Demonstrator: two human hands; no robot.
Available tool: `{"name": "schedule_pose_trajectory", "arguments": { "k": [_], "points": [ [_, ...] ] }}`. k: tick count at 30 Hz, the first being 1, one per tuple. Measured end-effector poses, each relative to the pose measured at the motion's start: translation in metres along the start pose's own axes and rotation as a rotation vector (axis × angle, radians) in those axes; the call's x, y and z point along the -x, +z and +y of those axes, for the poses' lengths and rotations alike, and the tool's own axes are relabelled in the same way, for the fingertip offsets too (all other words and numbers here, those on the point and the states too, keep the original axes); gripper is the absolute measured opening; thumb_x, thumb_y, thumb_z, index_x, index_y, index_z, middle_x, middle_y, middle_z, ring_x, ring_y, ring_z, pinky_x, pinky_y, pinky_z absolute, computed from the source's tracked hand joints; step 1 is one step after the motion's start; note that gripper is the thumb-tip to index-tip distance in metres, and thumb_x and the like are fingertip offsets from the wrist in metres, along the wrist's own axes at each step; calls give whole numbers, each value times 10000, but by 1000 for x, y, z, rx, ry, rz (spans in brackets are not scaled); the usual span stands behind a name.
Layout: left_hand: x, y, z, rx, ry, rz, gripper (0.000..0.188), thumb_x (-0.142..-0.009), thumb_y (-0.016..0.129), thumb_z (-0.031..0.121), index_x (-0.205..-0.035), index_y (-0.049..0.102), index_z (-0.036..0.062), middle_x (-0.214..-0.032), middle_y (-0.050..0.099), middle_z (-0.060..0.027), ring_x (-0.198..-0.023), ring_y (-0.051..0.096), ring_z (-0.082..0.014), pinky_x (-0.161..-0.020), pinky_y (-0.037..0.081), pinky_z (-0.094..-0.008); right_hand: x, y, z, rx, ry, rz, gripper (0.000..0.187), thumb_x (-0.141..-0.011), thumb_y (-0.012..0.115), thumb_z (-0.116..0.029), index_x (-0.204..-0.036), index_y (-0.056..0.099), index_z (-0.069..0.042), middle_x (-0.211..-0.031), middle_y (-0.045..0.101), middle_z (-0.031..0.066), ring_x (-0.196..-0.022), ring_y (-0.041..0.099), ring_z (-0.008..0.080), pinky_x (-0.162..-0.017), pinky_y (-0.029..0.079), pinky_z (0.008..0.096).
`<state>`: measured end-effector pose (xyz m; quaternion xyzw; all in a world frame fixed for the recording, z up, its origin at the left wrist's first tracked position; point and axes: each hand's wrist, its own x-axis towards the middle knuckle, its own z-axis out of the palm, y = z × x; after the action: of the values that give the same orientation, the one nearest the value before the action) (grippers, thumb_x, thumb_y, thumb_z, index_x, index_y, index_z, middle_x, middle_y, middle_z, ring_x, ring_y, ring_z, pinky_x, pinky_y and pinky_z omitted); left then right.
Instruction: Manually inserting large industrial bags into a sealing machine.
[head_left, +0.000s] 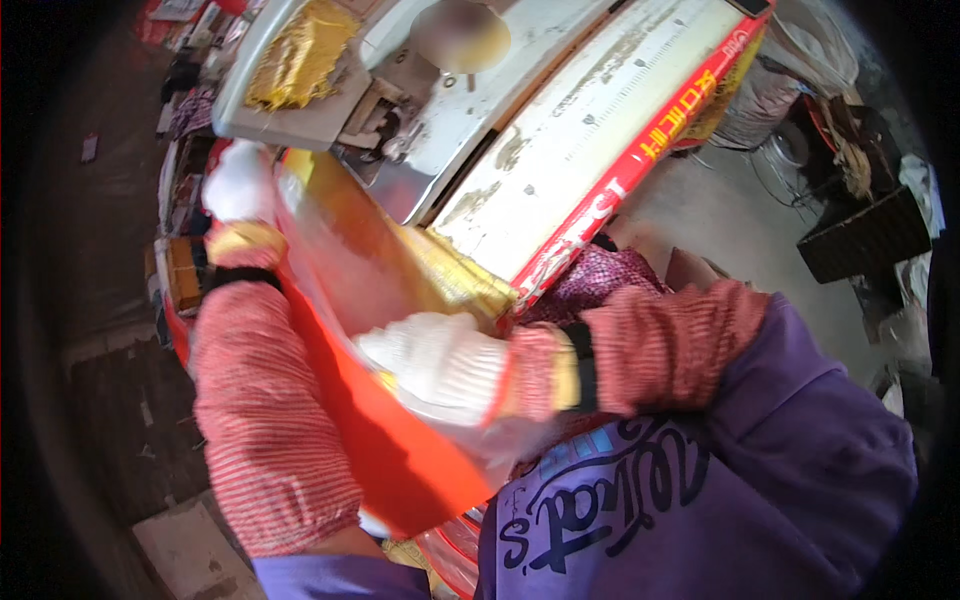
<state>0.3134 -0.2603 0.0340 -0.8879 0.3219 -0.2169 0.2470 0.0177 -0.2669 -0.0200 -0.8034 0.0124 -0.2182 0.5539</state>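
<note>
A large orange-red plastic bag or sheet [400, 460], with hazy film and a yellow strip along its far side, spreads between my arms. My left hand [240, 182], in a white glove, is closed at its far left edge. In a white knitted glove, my right hand [435, 365] is closed over the film near the middle; blur and the glove hide the fingertips. Striped red sleeve covers [270, 410] with black bands wrap both forearms. Beyond the bag stands a white worktable [440, 115] with metal machine plates, its edge close to the yellow strip.
Bundled yellow material [302, 55] lies at the table's far left corner. A long white board [570, 140] with ruler marks and a red printed edge runs along the right. Farther right are a dark crate [865, 238], loose wire and pale sacks [755, 105] on the floor.
</note>
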Motion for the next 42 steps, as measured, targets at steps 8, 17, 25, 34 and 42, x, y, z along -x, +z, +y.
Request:
{"name": "schedule_pose_trajectory", "arguments": {
  "k": [8, 17, 25, 34, 42],
  "points": [
    [33, 74, 41, 43, 444, 313, 154, -806, 480, 170, -894, 602, 136, -728, 606, -51, -625, 610, -236, -569, 475, -386, 97, -86, 80, -507, 728, -168, 226, -816, 538, -99, -1030, 595, -56, -876, 624, 97, -784, 607, 162, -655, 482, 245],
    [17, 93, 38, 656, 461, 336, 211, -737, 571, 94, -943, 606, 121, -853, 615, -104, -763, 584, -297, -680, 467, -351, 74, -95, 40, -265, 628, 10, 313, -826, 552, -7, -1135, 574, -46, -866, 627, -1, -760, 529, 40, -673, 444, 185],
    [53, 18, 40, 415, 586, -6, 168, -810, 507, 185, -894, 642, 131, -818, 593, -135, -730, 581, -321, -655, 462, -408, 94, -107, 53, 250, 568, -276, 233, -832, 590, -225, -1051, 620, -150, -734, 624, 87, -615, 606, 175, -542, 466, 287],
    [-29, 91, -17, 217, 458, 150, 148, -711, 583, 162, -784, 638, 46, -807, 619, -205, -769, 598, -356, -671, 485, -430, 19, -72, 69, 1004, -130, -174, 301, -856, 458, -241, -1109, 553, -107, -598, 518, 40, -480, 519, 237, -415, 426, 344],
    [-56, -3, -56, 117, 378, 181, 208, -775, 538, 221, -876, 601, 50, -854, 610, -190, -832, 581, -359, -688, 470, -425, -125, -12, 87, 729, 6, -173, 166, -665, 591, -251, -672, 671, -106, -703, 635, 136, -653, 628, 292, -557, 495, 401]
  ]
}}
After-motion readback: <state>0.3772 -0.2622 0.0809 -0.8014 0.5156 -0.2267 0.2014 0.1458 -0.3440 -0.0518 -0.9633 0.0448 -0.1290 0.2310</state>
